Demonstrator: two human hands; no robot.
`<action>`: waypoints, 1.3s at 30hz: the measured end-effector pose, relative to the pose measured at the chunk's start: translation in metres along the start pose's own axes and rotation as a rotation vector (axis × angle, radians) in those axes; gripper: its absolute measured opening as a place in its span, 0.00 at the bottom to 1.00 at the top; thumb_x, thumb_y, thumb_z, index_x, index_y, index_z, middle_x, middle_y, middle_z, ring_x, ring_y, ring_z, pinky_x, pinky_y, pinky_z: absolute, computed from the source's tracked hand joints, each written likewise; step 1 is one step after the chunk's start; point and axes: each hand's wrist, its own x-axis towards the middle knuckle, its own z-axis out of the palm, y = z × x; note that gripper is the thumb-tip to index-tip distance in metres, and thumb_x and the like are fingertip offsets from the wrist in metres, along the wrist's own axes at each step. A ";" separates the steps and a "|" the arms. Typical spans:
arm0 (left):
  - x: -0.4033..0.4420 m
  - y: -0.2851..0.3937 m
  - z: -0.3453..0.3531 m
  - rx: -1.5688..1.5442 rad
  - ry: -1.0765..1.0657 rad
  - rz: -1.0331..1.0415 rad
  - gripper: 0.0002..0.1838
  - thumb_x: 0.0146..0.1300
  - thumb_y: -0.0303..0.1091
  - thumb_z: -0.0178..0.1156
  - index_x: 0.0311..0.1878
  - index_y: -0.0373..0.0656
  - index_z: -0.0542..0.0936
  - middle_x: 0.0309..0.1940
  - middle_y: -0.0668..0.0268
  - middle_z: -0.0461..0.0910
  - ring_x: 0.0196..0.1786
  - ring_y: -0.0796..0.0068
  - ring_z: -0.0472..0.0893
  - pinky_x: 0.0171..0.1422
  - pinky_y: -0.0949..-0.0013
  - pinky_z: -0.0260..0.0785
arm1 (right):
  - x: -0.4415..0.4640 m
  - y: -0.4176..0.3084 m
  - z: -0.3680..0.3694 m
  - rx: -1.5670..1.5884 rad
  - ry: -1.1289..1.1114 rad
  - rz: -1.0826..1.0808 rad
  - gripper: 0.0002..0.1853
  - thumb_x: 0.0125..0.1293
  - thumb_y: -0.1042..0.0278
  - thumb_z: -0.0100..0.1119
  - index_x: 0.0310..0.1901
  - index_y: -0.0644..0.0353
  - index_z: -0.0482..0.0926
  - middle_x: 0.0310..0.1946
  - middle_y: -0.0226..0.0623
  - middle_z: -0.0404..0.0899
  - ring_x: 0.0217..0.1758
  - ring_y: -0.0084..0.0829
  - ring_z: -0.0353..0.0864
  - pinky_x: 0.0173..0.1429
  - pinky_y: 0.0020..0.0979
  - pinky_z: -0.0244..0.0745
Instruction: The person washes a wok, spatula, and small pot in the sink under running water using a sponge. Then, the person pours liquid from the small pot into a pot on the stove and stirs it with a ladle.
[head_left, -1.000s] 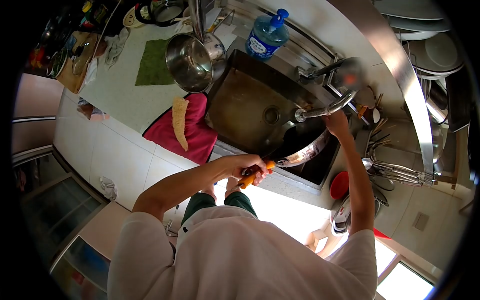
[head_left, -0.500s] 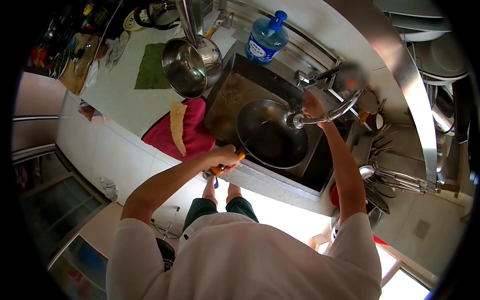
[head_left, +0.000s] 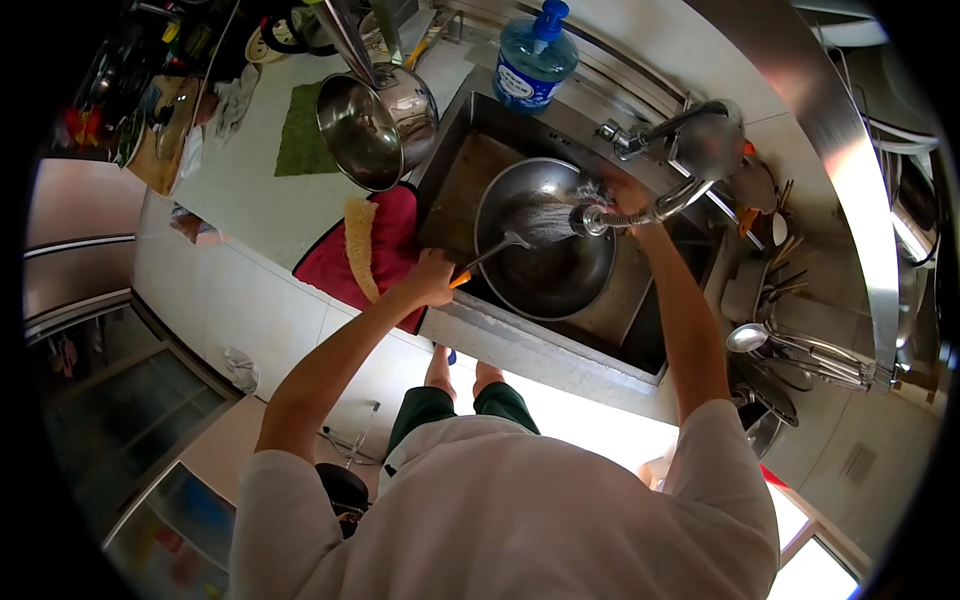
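Note:
A dark round wok (head_left: pixel 545 275) lies in the sink (head_left: pixel 455 180), under water spraying from the faucet head (head_left: pixel 592 220). My left hand (head_left: pixel 433 277) is closed at the sink's front edge on an orange handle (head_left: pixel 461 279). From it a metal shaft (head_left: pixel 492 250) reaches over the wok's left side and ends in a small forked-looking tip. Whether this hand also grips the wok is hidden. My right hand (head_left: pixel 628 196) is beside the faucet head, over the wok's right side; its fingers are blurred and partly covered by the spout.
A steel pot (head_left: pixel 362 130) stands tilted on the counter left of the sink. Near it lie a red cloth (head_left: pixel 398 232) with a loofah piece (head_left: pixel 359 245) and a green mat (head_left: pixel 305 135). A blue pump bottle (head_left: pixel 531 62) is behind the sink; utensils (head_left: pixel 800 352) are at right.
The wok was tilted up at the right and now lies in the sink. My left hand moved left; my right moved up to the faucet head. Water spray now shows.

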 end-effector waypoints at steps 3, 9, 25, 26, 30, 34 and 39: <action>-0.008 0.031 -0.031 0.139 0.196 0.020 0.23 0.50 0.33 0.64 0.49 0.34 0.72 0.41 0.45 0.77 0.46 0.54 0.78 0.48 0.54 0.70 | -0.043 0.037 -0.011 0.245 0.077 0.000 0.20 0.65 0.68 0.50 0.58 0.64 0.68 0.50 0.37 0.72 0.48 0.31 0.75 0.47 0.36 0.81; -0.008 0.069 -0.012 -0.208 0.070 -0.105 0.22 0.63 0.47 0.56 0.46 0.34 0.71 0.24 0.53 0.79 0.28 0.52 0.81 0.31 0.58 0.73 | -0.083 0.098 0.010 0.740 0.479 -0.037 0.16 0.66 0.65 0.54 0.51 0.64 0.73 0.40 0.37 0.77 0.47 0.31 0.76 0.43 0.41 0.79; -0.030 0.127 -0.002 -0.268 0.162 -0.218 0.17 0.65 0.45 0.54 0.41 0.38 0.71 0.24 0.50 0.79 0.30 0.49 0.81 0.33 0.55 0.73 | -0.069 0.060 0.111 -1.083 0.446 -0.526 0.19 0.57 0.53 0.60 0.48 0.54 0.78 0.45 0.47 0.78 0.48 0.46 0.77 0.52 0.39 0.71; -0.034 0.129 0.000 -0.280 0.164 -0.219 0.17 0.65 0.45 0.54 0.41 0.38 0.71 0.24 0.49 0.79 0.30 0.49 0.80 0.33 0.55 0.73 | -0.059 0.062 0.101 -1.026 0.423 -0.344 0.18 0.57 0.56 0.60 0.47 0.55 0.77 0.46 0.47 0.78 0.45 0.48 0.78 0.50 0.41 0.72; -0.036 0.135 0.004 -0.389 0.210 -0.221 0.17 0.65 0.45 0.54 0.39 0.37 0.72 0.25 0.48 0.79 0.30 0.47 0.80 0.34 0.54 0.73 | -0.010 0.120 0.038 -0.735 0.492 -0.164 0.17 0.55 0.64 0.60 0.47 0.60 0.76 0.42 0.46 0.78 0.36 0.47 0.82 0.43 0.43 0.77; 0.004 0.151 0.006 -0.477 0.245 -0.231 0.17 0.63 0.43 0.54 0.36 0.34 0.73 0.27 0.46 0.79 0.31 0.45 0.79 0.36 0.51 0.72 | -0.045 0.099 0.104 -0.157 0.578 -0.266 0.17 0.57 0.73 0.58 0.48 0.69 0.74 0.45 0.45 0.72 0.35 0.36 0.83 0.41 0.32 0.81; 0.051 0.146 0.008 -0.622 0.232 -0.266 0.15 0.59 0.37 0.52 0.37 0.31 0.73 0.27 0.42 0.78 0.34 0.41 0.78 0.42 0.47 0.70 | -0.060 0.090 0.137 -0.059 0.434 -0.333 0.20 0.64 0.80 0.50 0.59 0.67 0.67 0.46 0.40 0.68 0.42 0.26 0.76 0.46 0.27 0.81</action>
